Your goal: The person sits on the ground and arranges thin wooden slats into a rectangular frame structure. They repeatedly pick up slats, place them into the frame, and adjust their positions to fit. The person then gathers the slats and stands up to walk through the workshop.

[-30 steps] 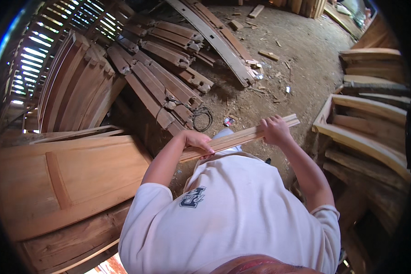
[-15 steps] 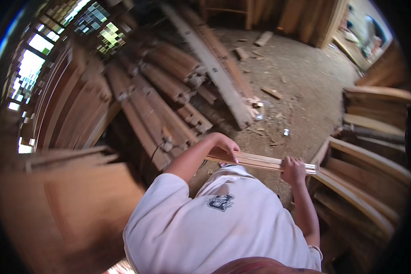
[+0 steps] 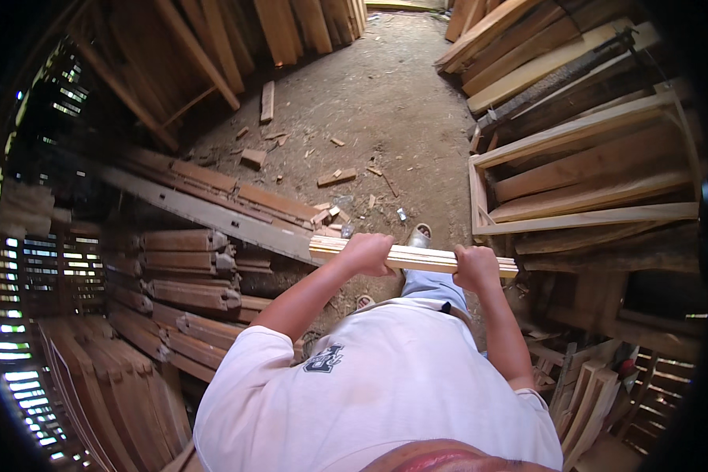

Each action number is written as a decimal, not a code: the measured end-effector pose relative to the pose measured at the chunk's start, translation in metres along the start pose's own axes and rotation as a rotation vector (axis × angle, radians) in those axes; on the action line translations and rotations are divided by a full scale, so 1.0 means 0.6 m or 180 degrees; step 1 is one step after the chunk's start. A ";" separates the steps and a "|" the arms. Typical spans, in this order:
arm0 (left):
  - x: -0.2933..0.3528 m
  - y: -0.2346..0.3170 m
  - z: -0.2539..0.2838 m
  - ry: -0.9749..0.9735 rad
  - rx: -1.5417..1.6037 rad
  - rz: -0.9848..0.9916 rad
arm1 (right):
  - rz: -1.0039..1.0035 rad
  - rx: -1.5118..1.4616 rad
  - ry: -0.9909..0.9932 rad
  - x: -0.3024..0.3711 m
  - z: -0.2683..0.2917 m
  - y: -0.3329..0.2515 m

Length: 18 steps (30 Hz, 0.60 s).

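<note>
A bundle of thin, pale wooden strips (image 3: 423, 257) lies crosswise in front of my body, held in both hands. My left hand (image 3: 370, 254) is wrapped round it near its left end, which sticks out past the knuckles. Toward the other end my right hand (image 3: 477, 269) grips it from above, with a short length showing beyond. The strips lie flat against one another, roughly level. Below them my legs in light blue trousers (image 3: 434, 293) and one sandalled foot (image 3: 421, 234) show on the dirt floor.
Stacked wooden beams (image 3: 185, 263) and a long grey plank (image 3: 204, 211) lie at the left. On the right stands a wooden frame (image 3: 586, 219) with boards around it. Offcuts (image 3: 337, 177) are scattered over the dirt floor (image 3: 385, 94). More boards (image 3: 291, 31) lean at the back.
My view has swung to the right, and the beams now sit farther left. My left hand now shows closed round the strips, whose left end has come into sight. One foot has come forward.
</note>
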<state>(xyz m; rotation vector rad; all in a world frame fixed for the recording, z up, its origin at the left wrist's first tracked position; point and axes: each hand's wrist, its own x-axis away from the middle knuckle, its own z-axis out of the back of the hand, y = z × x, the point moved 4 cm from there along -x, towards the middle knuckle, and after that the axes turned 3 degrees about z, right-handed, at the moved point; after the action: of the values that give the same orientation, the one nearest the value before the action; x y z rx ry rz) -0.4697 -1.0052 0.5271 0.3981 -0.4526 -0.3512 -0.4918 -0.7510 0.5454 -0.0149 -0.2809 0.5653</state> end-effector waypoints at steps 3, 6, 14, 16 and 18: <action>-0.096 -0.030 0.012 -0.0158 -0.0226 0.0127 | -0.0065 -0.0086 0.0026 -0.067 0.018 0.057; -0.169 -0.044 0.051 -0.0120 -0.0360 0.0330 | 0.0083 -0.0155 0.0088 -0.149 0.041 0.115; -0.303 -0.095 0.214 0.0079 -0.0257 0.1054 | 0.0600 -0.0105 -0.0213 -0.418 0.112 0.212; -0.325 -0.143 0.226 0.0065 -0.0164 0.1311 | 0.0798 -0.0003 -0.0142 -0.489 0.132 0.216; -0.351 -0.198 0.245 0.0022 -0.0127 0.1559 | 0.1123 0.0239 0.0506 -0.539 0.162 0.233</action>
<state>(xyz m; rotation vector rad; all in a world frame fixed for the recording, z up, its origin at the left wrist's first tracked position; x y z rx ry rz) -0.7464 -1.0644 0.5221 0.2382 -0.5187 0.1162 -0.8524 -0.8106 0.5425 -0.0370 -0.1012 0.9201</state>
